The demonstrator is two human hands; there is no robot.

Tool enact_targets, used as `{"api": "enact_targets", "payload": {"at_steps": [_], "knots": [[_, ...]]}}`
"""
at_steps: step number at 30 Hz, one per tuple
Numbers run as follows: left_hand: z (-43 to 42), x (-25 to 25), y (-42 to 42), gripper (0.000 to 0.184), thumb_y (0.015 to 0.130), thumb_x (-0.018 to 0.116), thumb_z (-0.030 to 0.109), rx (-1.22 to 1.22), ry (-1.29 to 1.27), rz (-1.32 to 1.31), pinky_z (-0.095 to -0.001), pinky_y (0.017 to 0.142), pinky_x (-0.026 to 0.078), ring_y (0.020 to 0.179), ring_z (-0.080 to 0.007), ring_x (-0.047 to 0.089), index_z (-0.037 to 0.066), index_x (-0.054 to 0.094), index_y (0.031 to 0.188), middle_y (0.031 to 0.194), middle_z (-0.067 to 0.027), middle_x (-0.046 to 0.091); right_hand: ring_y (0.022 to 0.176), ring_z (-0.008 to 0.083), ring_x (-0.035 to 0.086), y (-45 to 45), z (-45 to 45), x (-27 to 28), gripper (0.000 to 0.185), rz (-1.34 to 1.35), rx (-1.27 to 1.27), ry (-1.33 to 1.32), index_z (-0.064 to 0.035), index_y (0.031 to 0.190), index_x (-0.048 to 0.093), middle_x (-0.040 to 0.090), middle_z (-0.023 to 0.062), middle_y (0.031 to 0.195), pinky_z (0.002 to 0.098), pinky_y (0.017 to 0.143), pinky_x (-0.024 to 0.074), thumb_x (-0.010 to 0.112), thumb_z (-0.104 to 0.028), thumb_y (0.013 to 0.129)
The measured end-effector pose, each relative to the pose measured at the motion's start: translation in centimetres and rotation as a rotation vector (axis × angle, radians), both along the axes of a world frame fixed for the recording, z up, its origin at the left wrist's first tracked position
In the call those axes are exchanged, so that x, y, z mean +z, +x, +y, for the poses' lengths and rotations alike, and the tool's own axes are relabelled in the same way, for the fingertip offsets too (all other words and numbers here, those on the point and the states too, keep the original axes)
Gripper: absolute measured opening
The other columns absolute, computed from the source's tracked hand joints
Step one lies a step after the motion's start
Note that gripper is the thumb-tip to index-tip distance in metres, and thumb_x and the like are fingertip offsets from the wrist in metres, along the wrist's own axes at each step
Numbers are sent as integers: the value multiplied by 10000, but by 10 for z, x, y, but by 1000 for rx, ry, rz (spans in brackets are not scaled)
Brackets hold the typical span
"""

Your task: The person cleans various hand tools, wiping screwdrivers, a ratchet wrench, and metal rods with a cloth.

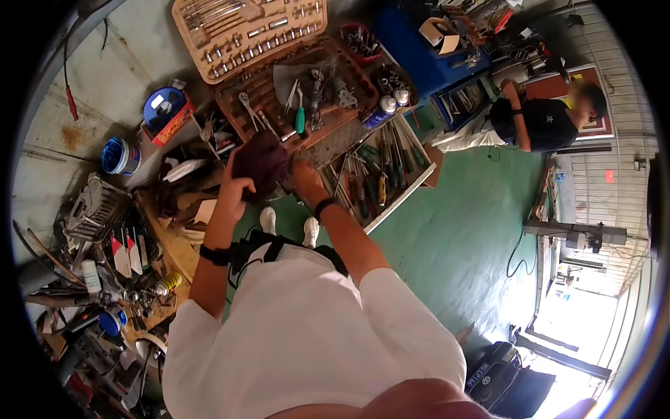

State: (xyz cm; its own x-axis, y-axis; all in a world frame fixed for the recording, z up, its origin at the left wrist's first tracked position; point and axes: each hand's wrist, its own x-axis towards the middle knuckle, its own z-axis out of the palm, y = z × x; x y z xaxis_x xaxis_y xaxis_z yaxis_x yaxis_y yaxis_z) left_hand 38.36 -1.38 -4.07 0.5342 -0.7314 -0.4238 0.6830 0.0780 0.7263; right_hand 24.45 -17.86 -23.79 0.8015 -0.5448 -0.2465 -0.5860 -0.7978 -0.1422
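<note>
Workshop, seen from above the wearer's own white shirt. The green floor [464, 230] extends to the right of the work area; at its upper edge stands another person [534, 126] in a dark top and pale trousers, one forearm bent. The blue surface [412, 59] lies near that person, with assorted items on it. At upper centre, an open tool case shows its tan lid [255, 42], lined with rows of sockets, and its brown moulded tray [237, 126], strewn with loose tools. Below and to the right of the tray, an open drawer [401, 198] holds many screwdrivers [382, 188], some with green, red or yellow handles.

Just below the tray, a dark maroon cloth [262, 164] is bunched between the wearer's hands. The left hand [237, 188] is partly closed and has hold of the cloth at its left side, the thumb standing off. The right hand [307, 178], fingers bent, is at the cloth's right side, near the drawer; whether it grips anything cannot be told. Two spray cans [387, 106] stand beside the tray. Within the tray lie a green-handled tool [300, 120] and a ratchet [248, 105].
</note>
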Motion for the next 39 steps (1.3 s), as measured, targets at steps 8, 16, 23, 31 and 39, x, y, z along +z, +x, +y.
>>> {"api": "enact_targets", "payload": {"at_steps": [8, 16, 23, 31, 39], "knots": [[-6, -34, -3, 788, 617, 522, -103, -221, -3, -118, -247, 642, 457, 901, -166, 525, 108, 473, 1375, 1167, -61, 541, 1167, 324, 556, -13, 12, 36, 289, -131, -185, 50, -66, 1152, 619, 569, 126, 1219, 422, 936, 509, 620, -85, 864], [-37, -68, -77, 829, 690, 695, 17, -493, -222, -850, -408, 1059, 375, 1252, -328, 475, 94, 346, 1438, 1334, -189, 467, 1200, 190, 491, -65, 33, 149, 421, -935, -655, 1339, -47, 1317, 502, 490, 99, 1325, 323, 977, 434, 590, -211, 940], [-58, -56, -61, 764, 840, 679, 138, -777, -253, -1249, -445, 1088, 333, 1294, -381, 412, 85, 278, 1487, 1451, -185, 390, 1039, 246, 560, -105, -29, 146, 642, -807, -693, 591, -69, 1289, 403, 544, 131, 1163, 354, 875, 498, 775, -128, 769], [-58, -124, -7, 319, 829, 676, 132, -517, 398, -1644, -471, 802, 510, 988, -329, 584, 42, 568, 1115, 1105, -153, 556, 1069, 398, 580, -100, -83, 61, 718, -580, -752, 404, -46, 1298, 413, 533, 265, 1191, 471, 869, 506, 785, -337, 758], [-47, -147, 2, 226, 859, 676, 157, -589, 658, -1550, -426, 739, 545, 806, -326, 633, 9, 637, 1025, 1050, -140, 617, 1078, 451, 557, -45, -139, 39, 540, -493, -457, 181, -198, 1370, 488, 443, 224, 1290, 525, 873, 522, 663, -248, 861]]}}
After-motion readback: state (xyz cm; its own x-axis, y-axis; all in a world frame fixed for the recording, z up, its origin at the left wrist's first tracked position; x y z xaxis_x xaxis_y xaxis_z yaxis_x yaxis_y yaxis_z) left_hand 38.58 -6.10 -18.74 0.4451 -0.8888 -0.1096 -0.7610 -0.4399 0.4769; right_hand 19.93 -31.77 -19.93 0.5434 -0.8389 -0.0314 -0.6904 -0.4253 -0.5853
